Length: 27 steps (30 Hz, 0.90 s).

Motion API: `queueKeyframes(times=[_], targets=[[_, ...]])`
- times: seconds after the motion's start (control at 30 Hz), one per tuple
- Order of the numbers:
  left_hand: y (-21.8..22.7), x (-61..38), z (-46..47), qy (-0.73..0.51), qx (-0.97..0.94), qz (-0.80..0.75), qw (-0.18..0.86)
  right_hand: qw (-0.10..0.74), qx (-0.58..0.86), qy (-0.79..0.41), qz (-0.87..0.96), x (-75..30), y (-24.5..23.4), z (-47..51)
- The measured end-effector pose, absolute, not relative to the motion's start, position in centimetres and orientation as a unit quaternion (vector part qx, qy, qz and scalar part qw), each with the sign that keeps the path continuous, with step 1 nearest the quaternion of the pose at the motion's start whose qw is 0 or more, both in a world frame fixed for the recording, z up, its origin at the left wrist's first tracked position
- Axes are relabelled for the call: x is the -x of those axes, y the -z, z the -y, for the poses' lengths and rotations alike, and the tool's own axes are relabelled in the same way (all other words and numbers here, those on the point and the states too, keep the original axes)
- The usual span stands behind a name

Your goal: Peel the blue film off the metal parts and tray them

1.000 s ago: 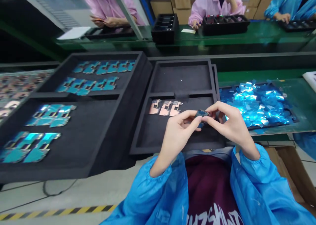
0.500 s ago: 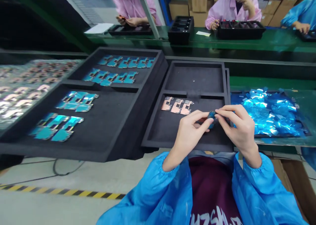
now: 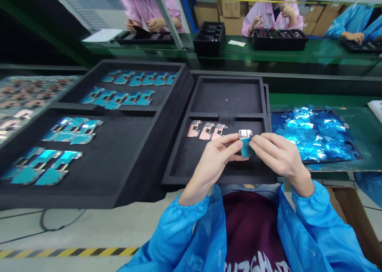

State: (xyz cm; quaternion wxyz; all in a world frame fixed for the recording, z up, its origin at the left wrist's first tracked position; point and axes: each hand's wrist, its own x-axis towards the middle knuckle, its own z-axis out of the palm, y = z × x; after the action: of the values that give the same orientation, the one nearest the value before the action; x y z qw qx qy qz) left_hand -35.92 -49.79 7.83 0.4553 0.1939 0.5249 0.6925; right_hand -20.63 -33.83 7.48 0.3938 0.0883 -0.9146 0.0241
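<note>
At centre frame, the left hand (image 3: 216, 156) pinches a notched circuit board (image 3: 246, 146), silvery metal above, smooth blue below; the right hand (image 3: 277, 152) pinches its right edge. Beyond, three bare coppery boards (image 3: 206, 132) lie in a matte black foam tray (image 3: 191, 160). By colour, far more are blue-faced boards (image 3: 74, 131), filling rows in the left-side foam tray (image 3: 119, 144). Crinkled, glossy blue film pieces (image 3: 313, 136) heap at right.

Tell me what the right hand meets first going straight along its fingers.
Likely the board pinched in the left hand: the right hand has its fingertips at the board's edge. Whether they touch is unclear.
</note>
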Motion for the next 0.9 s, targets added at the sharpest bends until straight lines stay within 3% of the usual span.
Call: queueKeyframes(times=[0.13, 0.27, 0.43, 0.5, 0.63, 0.77, 0.9], targets=[[-7.9, 36.7, 49.9, -0.699, -0.167, -0.508, 0.475, 0.394, -0.111, -0.062, 0.91, 19.9, -7.4, 33.7], [-8.6, 37.5, 49.9, -0.717, -0.157, -0.529, 0.427, 0.43, -0.105, -0.143, 0.885, 19.3, -6.8, 34.5], [-10.1, 39.0, 49.9, -0.687, -0.211, -0.628, 0.299, 0.583, 0.149, -0.314, 0.735, 17.5, -4.7, 32.9], [-10.1, 39.9, 49.5, -0.642, -0.246, -0.672, 0.277, 0.56, 0.282, -0.355, 0.694, 16.5, -3.1, 29.9], [-9.0, 41.7, 47.8, -0.531, -0.332, -0.728, 0.279, 0.414, 0.437, -0.363, 0.711, 15.3, 0.8, 22.6], [-7.8, 42.0, 46.7, -0.4, -0.403, -0.801, 0.191, 0.339, 0.481, -0.255, 0.767, 15.1, 3.3, 18.9], [-7.3, 41.3, 47.4, -0.284, -0.489, -0.824, 0.031, 0.34, 0.461, -0.128, 0.81, 14.7, 4.8, 17.7]])
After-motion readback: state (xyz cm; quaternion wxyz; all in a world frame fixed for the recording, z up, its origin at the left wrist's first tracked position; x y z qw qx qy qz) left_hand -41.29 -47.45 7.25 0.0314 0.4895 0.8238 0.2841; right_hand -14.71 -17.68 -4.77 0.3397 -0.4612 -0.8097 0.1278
